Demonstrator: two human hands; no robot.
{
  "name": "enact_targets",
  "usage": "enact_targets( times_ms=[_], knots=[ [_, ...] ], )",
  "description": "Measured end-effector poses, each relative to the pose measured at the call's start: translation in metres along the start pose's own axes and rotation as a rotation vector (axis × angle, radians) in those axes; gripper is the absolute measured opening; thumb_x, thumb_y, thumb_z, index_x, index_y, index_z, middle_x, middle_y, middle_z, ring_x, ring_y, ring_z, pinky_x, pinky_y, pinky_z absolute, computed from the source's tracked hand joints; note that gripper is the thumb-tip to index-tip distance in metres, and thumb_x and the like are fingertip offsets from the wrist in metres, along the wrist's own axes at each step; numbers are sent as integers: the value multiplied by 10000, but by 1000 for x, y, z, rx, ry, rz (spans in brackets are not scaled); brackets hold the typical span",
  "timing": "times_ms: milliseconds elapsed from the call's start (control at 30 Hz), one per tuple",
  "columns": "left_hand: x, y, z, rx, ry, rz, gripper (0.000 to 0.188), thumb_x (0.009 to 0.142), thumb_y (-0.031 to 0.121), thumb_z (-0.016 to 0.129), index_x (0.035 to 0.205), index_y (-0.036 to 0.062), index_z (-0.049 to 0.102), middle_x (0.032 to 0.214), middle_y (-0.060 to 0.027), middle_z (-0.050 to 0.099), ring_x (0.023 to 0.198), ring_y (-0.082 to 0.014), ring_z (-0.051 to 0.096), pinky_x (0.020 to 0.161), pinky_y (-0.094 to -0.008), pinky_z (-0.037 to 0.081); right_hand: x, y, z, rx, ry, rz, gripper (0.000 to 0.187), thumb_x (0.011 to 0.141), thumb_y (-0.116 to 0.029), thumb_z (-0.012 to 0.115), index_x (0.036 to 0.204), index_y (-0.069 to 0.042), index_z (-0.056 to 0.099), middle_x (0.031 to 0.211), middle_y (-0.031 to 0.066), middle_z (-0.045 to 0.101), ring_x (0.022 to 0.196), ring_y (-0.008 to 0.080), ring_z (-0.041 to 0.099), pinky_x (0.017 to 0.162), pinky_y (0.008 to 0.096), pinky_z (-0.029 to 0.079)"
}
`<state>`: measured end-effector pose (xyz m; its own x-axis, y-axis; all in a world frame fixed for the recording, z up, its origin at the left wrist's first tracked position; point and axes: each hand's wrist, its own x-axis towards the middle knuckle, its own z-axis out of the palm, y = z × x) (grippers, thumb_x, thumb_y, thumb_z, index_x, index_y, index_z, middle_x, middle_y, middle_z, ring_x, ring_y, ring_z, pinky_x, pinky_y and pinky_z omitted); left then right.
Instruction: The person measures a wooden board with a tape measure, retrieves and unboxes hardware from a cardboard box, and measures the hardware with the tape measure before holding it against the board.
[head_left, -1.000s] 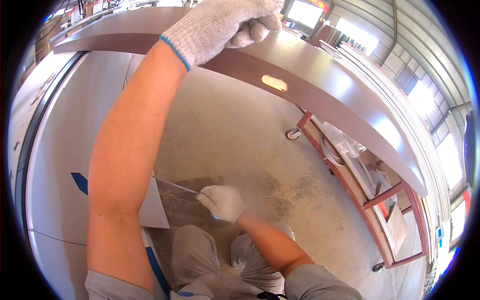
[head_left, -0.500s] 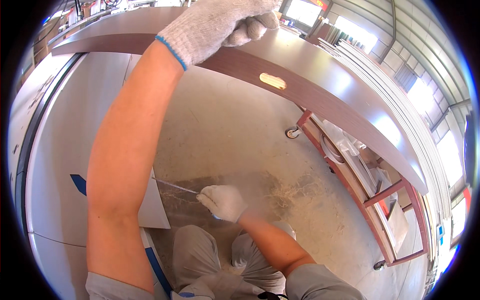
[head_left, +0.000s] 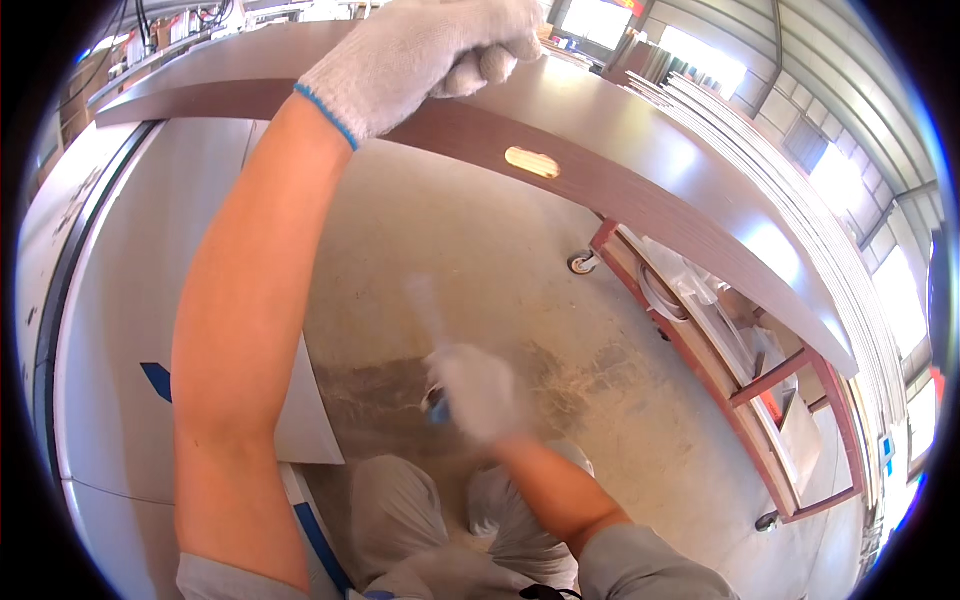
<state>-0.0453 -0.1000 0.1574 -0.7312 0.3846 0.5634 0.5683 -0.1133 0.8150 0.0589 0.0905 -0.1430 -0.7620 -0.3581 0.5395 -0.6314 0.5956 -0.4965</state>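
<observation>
My left hand (head_left: 420, 62), in a pale knitted glove with a blue cuff, is raised over the brown panel (head_left: 660, 150). Its fingers are curled; what they hold, if anything, is hidden. In the panel's edge is a pale oval slot (head_left: 532, 162), right of and below that hand. My right hand (head_left: 478, 392), also gloved and smeared by motion, is low above the floor. It is closed on a thin greyish strip (head_left: 428, 308) that points up and forward, too blurred to tell its kind. Something small, blue and dark shows at that hand's left side.
A red-framed wheeled cart (head_left: 740, 385) holding plastic and scraps stands under the panel at right. White machine casing (head_left: 200, 220) lies at left, beneath my left arm. Dust lies on the floor (head_left: 590, 380). Stacked pale sheets (head_left: 790, 190) are beyond the panel.
My right hand has moved slightly right, and the strip in it has swung from pointing left to pointing up and forward. My left hand stays over the panel; the view has shifted slightly.
</observation>
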Motion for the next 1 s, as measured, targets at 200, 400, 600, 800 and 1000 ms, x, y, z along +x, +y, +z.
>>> enact_targets(
  times_ms=[200,400,600,800,1000],
  knots=[
    [10,-9,45,138,-346,234,271,1019,264,721,1122,22,787,969,-9,704,845,-99,636,737,-241,525,32,-30,-54,558,600,445,284,1101,-260,550,984,-27,665,825,90,698,639,168,664,625,358,544],
    [8,7,94,514,-380,540,207,893,135,749,988,-46,783,941,-89,708,855,-162,666,767,-315,533,44,-12,-57,629,787,484,401,1114,-313,560,877,-6,660,710,51,636,593,103,574,595,316,502],
    [-7,13,105,598,-234,376,174,900,126,760,959,-36,783,878,-70,716,798,-135,651,726,-292,523,41,-14,-59,293,743,357,350,1111,-270,555,918,-6,678,738,55,661,602,125,607,620,315,517],
    [-2,25,117,590,-188,24,131,907,108,766,918,-21,783,774,-6,684,714,-73,597,625,-264,483,33,-7,-58,602,743,480,299,1097,-244,576,981,2,701,772,63,681,619,127,630,639,311,531],
    [-4,25,112,598,-178,57,133,902,109,765,893,-23,779,741,4,674,661,-62,565,579,-259,454,25,-7,-57,591,702,494,300,1101,-251,586,1007,6,708,787,54,680,622,115,634,628,297,527]
  ],
)
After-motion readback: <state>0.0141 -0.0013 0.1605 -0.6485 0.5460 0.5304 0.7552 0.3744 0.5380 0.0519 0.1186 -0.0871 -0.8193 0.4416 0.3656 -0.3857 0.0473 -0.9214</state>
